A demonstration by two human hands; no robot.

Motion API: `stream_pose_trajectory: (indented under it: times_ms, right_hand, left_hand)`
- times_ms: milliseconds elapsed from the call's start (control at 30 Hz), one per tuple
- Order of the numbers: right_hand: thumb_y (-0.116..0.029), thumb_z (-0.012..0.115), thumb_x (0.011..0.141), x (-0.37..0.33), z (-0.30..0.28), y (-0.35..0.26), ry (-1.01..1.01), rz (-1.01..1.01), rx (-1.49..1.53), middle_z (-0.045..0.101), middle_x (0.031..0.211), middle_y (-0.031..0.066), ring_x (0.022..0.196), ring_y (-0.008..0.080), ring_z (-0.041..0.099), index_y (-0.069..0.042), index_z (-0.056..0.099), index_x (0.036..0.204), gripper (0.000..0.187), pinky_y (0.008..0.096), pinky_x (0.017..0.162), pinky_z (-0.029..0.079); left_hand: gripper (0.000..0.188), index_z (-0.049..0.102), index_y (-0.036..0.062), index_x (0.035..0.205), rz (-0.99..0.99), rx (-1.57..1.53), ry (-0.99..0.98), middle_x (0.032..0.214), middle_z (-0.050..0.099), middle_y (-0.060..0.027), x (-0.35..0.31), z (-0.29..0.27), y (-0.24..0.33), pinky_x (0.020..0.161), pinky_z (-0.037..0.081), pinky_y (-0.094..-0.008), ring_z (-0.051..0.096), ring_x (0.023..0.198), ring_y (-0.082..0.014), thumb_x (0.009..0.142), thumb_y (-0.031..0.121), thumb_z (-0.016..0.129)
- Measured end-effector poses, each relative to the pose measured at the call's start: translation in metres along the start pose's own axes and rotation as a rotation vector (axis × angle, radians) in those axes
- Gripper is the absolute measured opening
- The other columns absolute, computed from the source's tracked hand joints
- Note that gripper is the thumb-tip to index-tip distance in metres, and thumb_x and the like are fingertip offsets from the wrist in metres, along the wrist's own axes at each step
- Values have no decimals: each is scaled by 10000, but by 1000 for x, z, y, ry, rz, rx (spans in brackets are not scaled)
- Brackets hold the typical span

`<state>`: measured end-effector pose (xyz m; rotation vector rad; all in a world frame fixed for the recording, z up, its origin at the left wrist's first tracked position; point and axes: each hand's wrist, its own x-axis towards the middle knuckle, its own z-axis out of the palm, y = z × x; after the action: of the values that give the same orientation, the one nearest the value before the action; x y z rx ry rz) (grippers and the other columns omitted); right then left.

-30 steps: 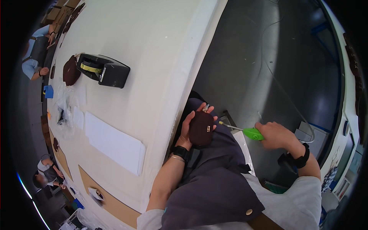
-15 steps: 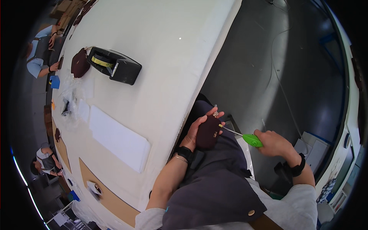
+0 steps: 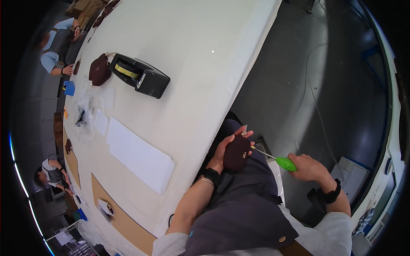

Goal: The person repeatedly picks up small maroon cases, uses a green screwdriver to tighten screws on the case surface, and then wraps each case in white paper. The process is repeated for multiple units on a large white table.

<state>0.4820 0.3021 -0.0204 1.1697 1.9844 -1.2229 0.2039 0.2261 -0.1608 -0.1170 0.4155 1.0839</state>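
Note:
Above my lap, my left hand (image 3: 221,152) is closed round a small dark maroon pouch (image 3: 236,154) with gold-coloured marks on its face and a small metal fitting at its top. My right hand (image 3: 309,167) grips a tool with a green handle (image 3: 285,164), a thin metal shaft and a yellow tip. The tip lies close to the pouch's right edge, by my left fingertips; whether it touches the pouch I cannot tell.
On the white table (image 3: 192,85) to my left stand a black tape dispenser (image 3: 143,77), a larger maroon bag (image 3: 100,70), a stack of white sheets (image 3: 139,153) and crumpled clear plastic (image 3: 85,109). Two people (image 3: 55,45) work along the far side. A cable (image 3: 318,102) crosses the floor.
The view has shifted a little, so the table and its things appear further right. The pouch is turned slightly in my left hand, and the tool's tip sits slightly further from its edge.

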Motion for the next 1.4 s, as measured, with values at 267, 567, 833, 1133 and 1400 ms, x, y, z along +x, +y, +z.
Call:
stream_pose_trajectory:
  times_ms: [267, 567, 833, 1133, 1400]
  right_hand:
    - [-216, 650, 822, 6, -3, -21, -42, -224, 1, 657, 851, 228, 864, 437, 629, -53, 527, 1056, 311, 508, 751, 497]
    - [-152, 690, 861, 16, 9, -16, 169, -273, 368, 634, 905, 98, 858, 163, 591, -39, 534, 1179, 371, 329, 758, 484]
    - [-34, 637, 866, 27, 1, -48, 297, -562, 536, 626, 1029, 73, 895, 113, 578, -43, 542, 1229, 375, 271, 766, 500]
    - [-219, 690, 836, 26, -8, -44, 258, -372, 473, 641, 882, 205, 806, 411, 643, -40, 515, 1056, 333, 395, 714, 499]
    - [-147, 641, 805, -25, -15, -25, -159, -209, -25, 634, 730, 212, 761, 439, 620, -37, 503, 1016, 275, 497, 669, 488]
  left_hand:
    - [578, 412, 149, 1425, 4, -33, -22, 1447, 418, -149, 3, -19, -4, 954, 480, -543, 534, 1192, -367, 891, 300, 572]
    - [497, 434, 89, 1384, 4, -238, -132, 1368, 505, -169, 16, 26, -20, 1040, 442, -481, 479, 1279, -349, 889, 126, 446]
    - [511, 503, 121, 1313, 48, 783, 16, 1191, 573, -3, 26, 28, -31, 912, 467, -286, 542, 1088, -109, 992, 512, 433]
    - [540, 412, 131, 1425, -146, -201, -192, 1377, 487, -167, 6, 26, -13, 978, 473, -506, 545, 1191, -289, 921, 292, 519]
    - [637, 407, 170, 1429, 44, -308, -210, 1504, 330, -163, 7, 6, 2, 1063, 328, -632, 355, 1356, -376, 820, 253, 577]
